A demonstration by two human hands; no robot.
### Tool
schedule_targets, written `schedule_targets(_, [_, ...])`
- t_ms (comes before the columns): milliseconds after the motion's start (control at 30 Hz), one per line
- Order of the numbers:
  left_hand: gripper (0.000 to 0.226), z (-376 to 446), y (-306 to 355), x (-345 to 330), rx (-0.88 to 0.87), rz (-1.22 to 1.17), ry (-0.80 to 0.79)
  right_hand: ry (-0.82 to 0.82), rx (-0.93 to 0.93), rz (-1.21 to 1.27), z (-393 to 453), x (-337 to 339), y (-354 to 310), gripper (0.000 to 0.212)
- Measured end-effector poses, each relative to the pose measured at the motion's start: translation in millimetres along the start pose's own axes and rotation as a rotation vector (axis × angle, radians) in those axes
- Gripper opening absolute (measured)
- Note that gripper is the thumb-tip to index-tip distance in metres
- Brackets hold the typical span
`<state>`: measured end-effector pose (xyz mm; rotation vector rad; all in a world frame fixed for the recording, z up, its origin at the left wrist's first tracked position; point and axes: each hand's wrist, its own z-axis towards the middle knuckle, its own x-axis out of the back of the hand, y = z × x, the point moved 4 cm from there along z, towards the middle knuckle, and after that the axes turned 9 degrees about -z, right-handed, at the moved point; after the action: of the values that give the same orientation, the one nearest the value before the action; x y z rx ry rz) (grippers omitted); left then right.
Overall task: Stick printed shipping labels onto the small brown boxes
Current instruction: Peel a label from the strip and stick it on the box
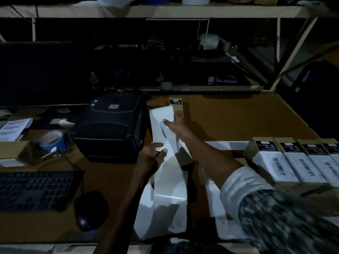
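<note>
right arm: patterned dark-and-pale sleeve (286,217), plain pale cuff (244,182) | left forearm (124,204): bare, sleeveless

Keyboard (34,190), mouse (89,211) and blue tape roll (53,141) on the desk (238,116).

**Both arms reaching forward, mid-frame**

Left hand (153,153) centre frame, forearm bare, fingers curled, thumb pinching a white strip. Right hand (175,125) just above it, arm extended from lower right, patterned sleeve with pale cuff, fingers gripping the same strip.
</note>
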<state>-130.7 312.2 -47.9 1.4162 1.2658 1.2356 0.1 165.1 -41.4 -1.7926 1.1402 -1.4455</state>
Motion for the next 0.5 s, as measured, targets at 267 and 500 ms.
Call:
schedule_targets(267, [0.023,20,6,17,-0.070,-0.071,-0.069,0.154,0.030,0.142,1,0,-18,0.057])
schedule_targets(500, [0.038,13,41,18,-0.268,-0.077,0.211,0.039,0.213,0.323,-97,24,-17,0.051])
